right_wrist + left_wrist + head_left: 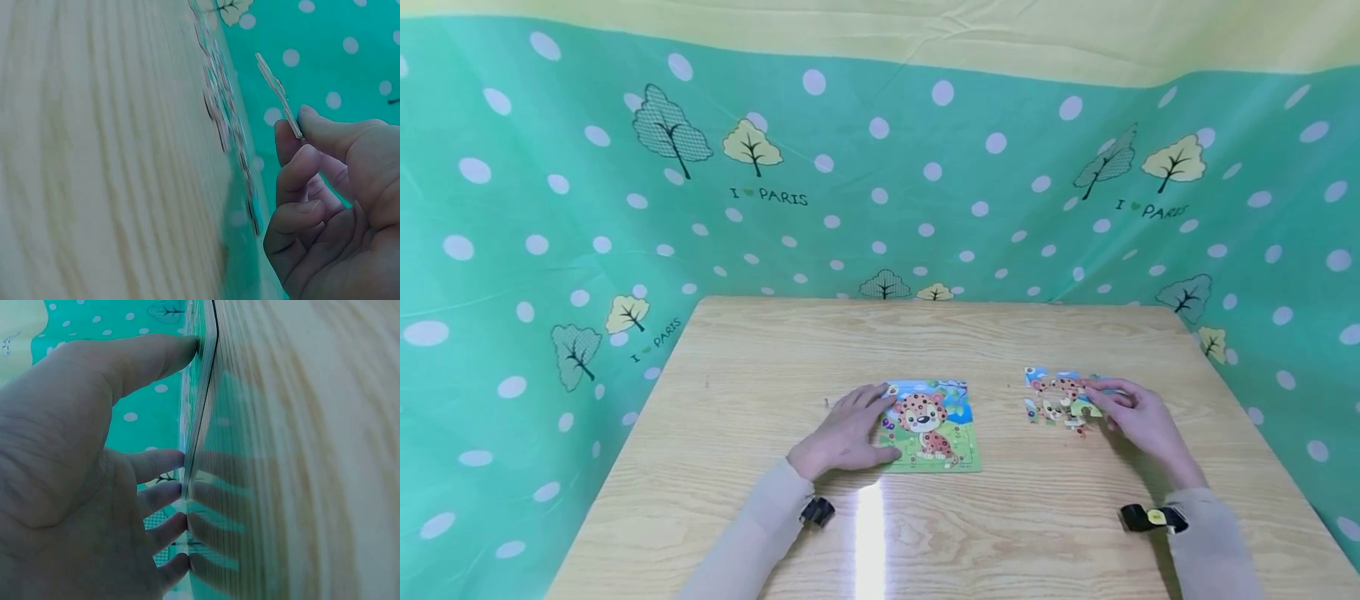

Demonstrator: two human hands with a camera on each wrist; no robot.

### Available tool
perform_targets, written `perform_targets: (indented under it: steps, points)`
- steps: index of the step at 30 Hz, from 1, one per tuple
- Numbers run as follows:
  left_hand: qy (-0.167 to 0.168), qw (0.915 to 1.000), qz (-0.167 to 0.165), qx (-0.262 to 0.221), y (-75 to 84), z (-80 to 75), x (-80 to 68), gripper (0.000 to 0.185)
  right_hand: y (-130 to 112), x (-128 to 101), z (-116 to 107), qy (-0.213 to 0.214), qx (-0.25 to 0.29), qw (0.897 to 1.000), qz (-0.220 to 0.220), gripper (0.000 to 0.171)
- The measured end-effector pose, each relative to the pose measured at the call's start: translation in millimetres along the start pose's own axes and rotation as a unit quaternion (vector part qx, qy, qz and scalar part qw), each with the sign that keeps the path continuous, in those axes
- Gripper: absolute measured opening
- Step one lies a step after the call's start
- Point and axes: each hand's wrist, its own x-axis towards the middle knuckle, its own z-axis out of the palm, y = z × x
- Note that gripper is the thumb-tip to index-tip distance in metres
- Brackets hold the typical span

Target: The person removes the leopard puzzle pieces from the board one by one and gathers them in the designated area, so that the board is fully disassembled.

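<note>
My left hand (848, 435) lies flat, steadying the puzzle board (934, 425) on the worktop (925, 517). My right hand (1138, 417) pinches one loose piece (278, 94) lifted from the pile (1056, 398). Next, I reckon: match its shape, carry it to the board.

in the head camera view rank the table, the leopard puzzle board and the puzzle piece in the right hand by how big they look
1. Table
2. Leopard puzzle board
3. Puzzle piece pinched by the right hand

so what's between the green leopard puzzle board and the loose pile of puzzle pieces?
Head view: only bare wooden table between the green leopard puzzle board and the loose pile of puzzle pieces.
</note>
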Motion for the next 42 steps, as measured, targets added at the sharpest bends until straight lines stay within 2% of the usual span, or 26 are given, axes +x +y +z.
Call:
perform_targets:
  steps: [10, 20, 27, 33, 42]
  points:
    - [-0.004, 1.0, 0.004, -0.004, 1.9, -0.4, -1.0, 0.094, 23.0, -12.8, -16.3, 0.004, -0.01, 0.999, 0.051, 0.065]
    - [-0.002, 1.0, -0.001, -0.006, 1.5, -2.8, -0.7, 0.094, 33.1, -6.7, -17.4, 0.048, -0.103, 0.992, 0.053, 0.062]
    - [0.003, 1.0, -0.002, -0.009, 2.1, -3.5, 0.1, 0.095, 30.0, -5.4, -15.2, 0.063, -0.098, 0.991, 0.064, 0.062]
    - [0.006, 0.9999, -0.003, -0.012, 1.5, -3.1, -0.1, 0.095, 15.8, -7.0, -3.4, 0.07, -0.1, 0.992, 0.023, 0.056]
    - [0.003, 1.0, -0.003, -0.008, 1.7, -1.7, -0.7, 0.1, -17.2, -5.7, 24.3, 0.03, -0.078, 0.996, -0.035, 0.048]
